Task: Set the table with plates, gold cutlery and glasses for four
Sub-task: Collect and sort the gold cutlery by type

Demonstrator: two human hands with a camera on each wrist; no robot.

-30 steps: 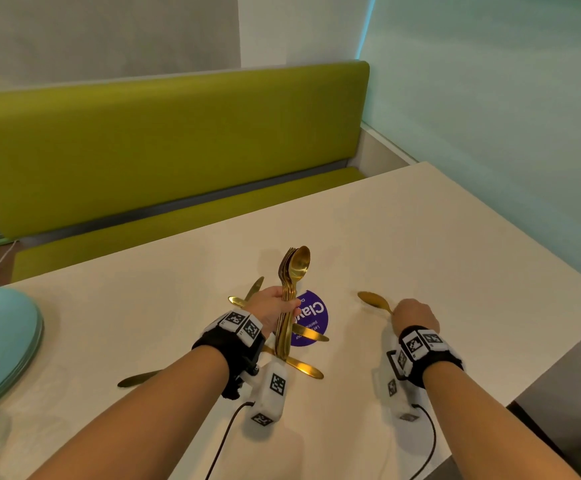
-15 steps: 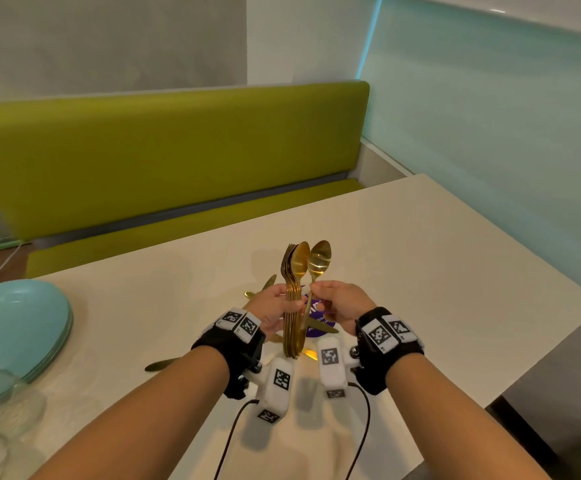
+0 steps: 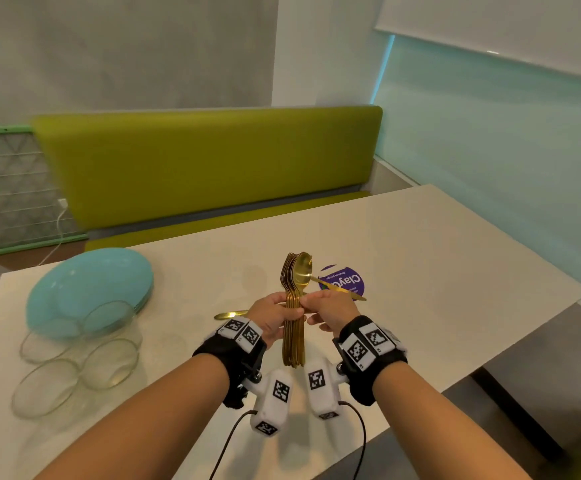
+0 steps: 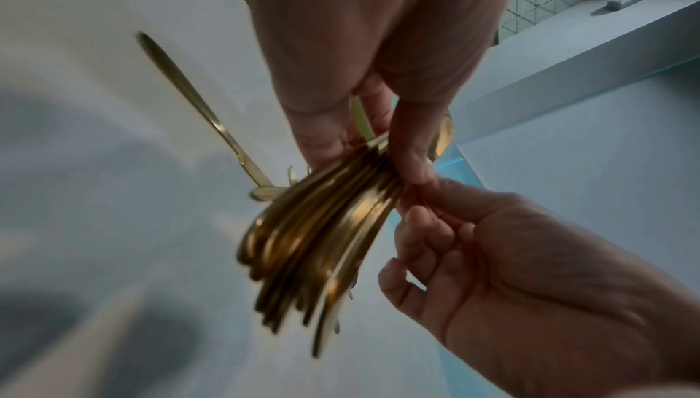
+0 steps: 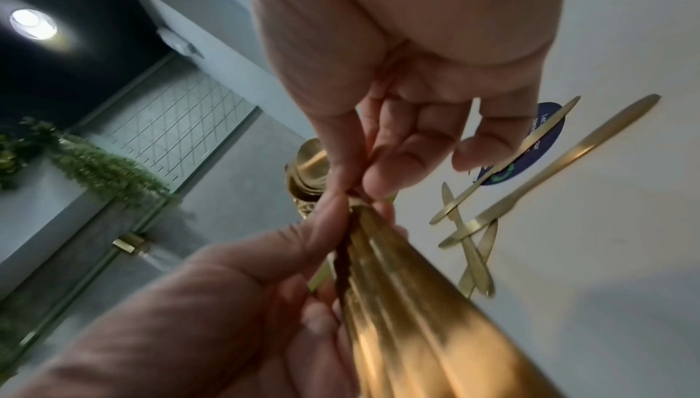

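Note:
My left hand (image 3: 282,311) grips an upright bundle of gold cutlery (image 3: 294,327), spoons and forks, by the handles above the table (image 3: 438,271). My right hand (image 3: 309,303) pinches the same bundle from the right with thumb and forefinger. In the left wrist view the bundle (image 4: 314,240) fans out below my left fingers (image 4: 413,162). The right wrist view shows the bundle (image 5: 409,314) and several gold knives (image 5: 530,180) lying crossed on the table. A stack of teal plates (image 3: 88,285) sits at the left, with several clear glasses (image 3: 109,362) in front of it.
A round purple sticker (image 3: 346,277) lies on the table beyond my hands, with a knife (image 3: 339,289) across it. Another knife (image 3: 230,315) lies left of my left hand. A green bench (image 3: 206,168) runs along the far side. The table's right edge drops to the floor.
My right hand lifted a gold spoon off the table, carried it left and laid it against the bundle in my left hand. The view shifted, bringing the plates and glasses into sight.

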